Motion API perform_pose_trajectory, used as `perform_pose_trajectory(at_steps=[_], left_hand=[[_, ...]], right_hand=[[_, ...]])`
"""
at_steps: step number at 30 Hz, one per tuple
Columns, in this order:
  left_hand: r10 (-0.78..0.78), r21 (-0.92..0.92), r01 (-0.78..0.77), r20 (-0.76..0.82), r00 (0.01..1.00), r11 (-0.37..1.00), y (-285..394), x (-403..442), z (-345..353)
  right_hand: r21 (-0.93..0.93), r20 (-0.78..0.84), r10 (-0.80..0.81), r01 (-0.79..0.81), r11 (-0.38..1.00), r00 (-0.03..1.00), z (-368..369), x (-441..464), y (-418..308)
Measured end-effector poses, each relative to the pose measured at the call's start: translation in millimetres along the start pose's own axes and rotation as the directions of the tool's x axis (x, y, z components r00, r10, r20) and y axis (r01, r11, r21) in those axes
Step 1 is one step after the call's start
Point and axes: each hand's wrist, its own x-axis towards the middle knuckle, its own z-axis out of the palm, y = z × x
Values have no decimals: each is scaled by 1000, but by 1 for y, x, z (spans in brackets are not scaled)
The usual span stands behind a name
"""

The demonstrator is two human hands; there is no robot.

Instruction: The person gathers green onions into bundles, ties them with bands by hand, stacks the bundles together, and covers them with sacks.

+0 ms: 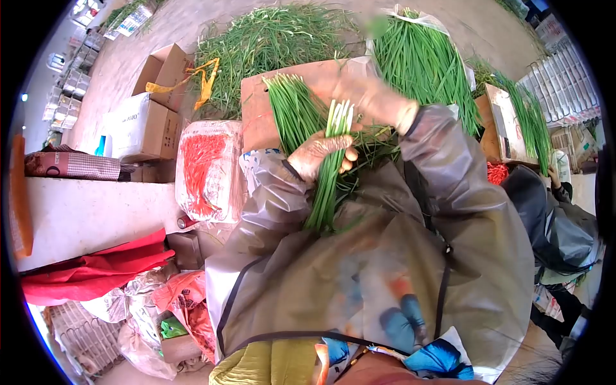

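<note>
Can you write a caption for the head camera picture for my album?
Left hand grips green stalks, blurred right hand near their pale ends.

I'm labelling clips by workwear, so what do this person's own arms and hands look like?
Both arms wear loose, see-through, grey-brown sleeves with a shiny, plastic-like surface and many creases: the left sleeve and the right sleeve. Each ends in a narrow dark cuff at the wrist. The left hand shows creased knuckles; the right hand is blurred.

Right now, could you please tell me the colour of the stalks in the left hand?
The stalks are green with whitish ends; head view.
</note>
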Motion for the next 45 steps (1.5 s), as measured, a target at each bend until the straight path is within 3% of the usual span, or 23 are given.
perform_pose_trajectory(at_steps=[2, 4, 5, 6, 7, 9, 10, 12, 14, 16, 18, 20, 22, 24, 26, 27, 29, 32, 34, 38, 40, 42, 45], left_hand=[[7, 37, -4, -81, 997, 999, 1, 5, -5], [7, 85, -8, 22, 1000, 996, 8, 6, -11], [113, 98, -111, -20, 993, 989, 13, 3, -13], [281, 49, -285, 80, 956, 957, 22, 4, -18], [384, 160, -372, -53, 922, 914, 38, -2, -17], [734, 541, -581, -104, 671, 608, 79, -9, -19], [799, 386, -721, -78, 596, 575, 95, -13, -18], [908, 529, -750, -106, 404, 396, 123, -22, -9], [943, 391, -867, -5, 334, 309, 143, -14, -7], [911, 146, -907, 63, 407, 395, 157, -2, 3], [857, -81, -853, 80, 509, 515, 156, 13, 6], [814, -209, -800, -30, 580, 562, 147, 26, 5], [780, -223, -775, -85, 620, 591, 136, 44, -20], [734, -207, -736, -101, 672, 645, 110, 62, -48], [708, 151, -706, -327, 625, 692, 81, 78, -78], [742, 465, -580, -361, 565, 668, 58, 94, -121], [773, 803, -163, -463, 433, 573, 26, 110, -169], [707, 750, 294, -659, 257, 592, -11, 129, -178], [660, 734, 461, -667, 347, 499, -22, 137, -178], [616, 748, 228, -649, 447, 623, -48, 137, -236], [639, 770, 230, -627, 446, 595, -47, 127, -248], [642, 779, 114, -581, 501, 616, -49, 114, -263], [650, 736, -83, -533, 541, 672, -54, 111, -267]], right_hand=[[-239, 364, -249, 348, 906, 898, 10, 11, 39], [-89, 42, -23, 26, 996, 999, 1, 6, 8], [-114, -125, -270, 256, 960, 955, -15, 14, 14], [90, -249, -232, 261, 961, 940, -24, 12, 2], [102, -250, -194, 225, 969, 949, -38, 9, 3], [121, -260, -146, 183, 976, 954, -58, 10, 14], [-21, -295, -166, 167, 986, 941, -63, 12, 20], [-152, -326, -173, 129, 980, 929, -62, 11, 18], [-58, -387, -438, 453, 890, 811, -43, 17, -21], [-239, -380, -577, 525, 817, 723, -16, 26, -48], [-699, -263, -767, 433, 570, 585, 9, 31, -58], [-575, -286, -652, 418, 703, 702, 33, 42, -39], [-624, -310, -430, 160, 765, 848, 43, 27, -33], [-326, -314, -345, 241, 914, 884, 52, 40, 30], [11, -316, -272, 290, 957, 909, 51, 55, 87], [44, -311, 42, -30, 999, 949, 43, 53, 103], [350, -237, 286, -193, 917, 928, 29, 60, 128], [371, -242, 405, -301, 878, 882, 29, 84, 168], [314, -236, 486, -407, 858, 842, 36, 102, 196], [438, -165, 484, -375, 817, 860, 70, 142, 219], [-165, -266, 379, -429, 888, 886, 90, 153, 220], [-433, -358, 364, -499, 751, 860, 114, 155, 223], [-438, -361, 346, -485, 757, 866, 121, 154, 229]])
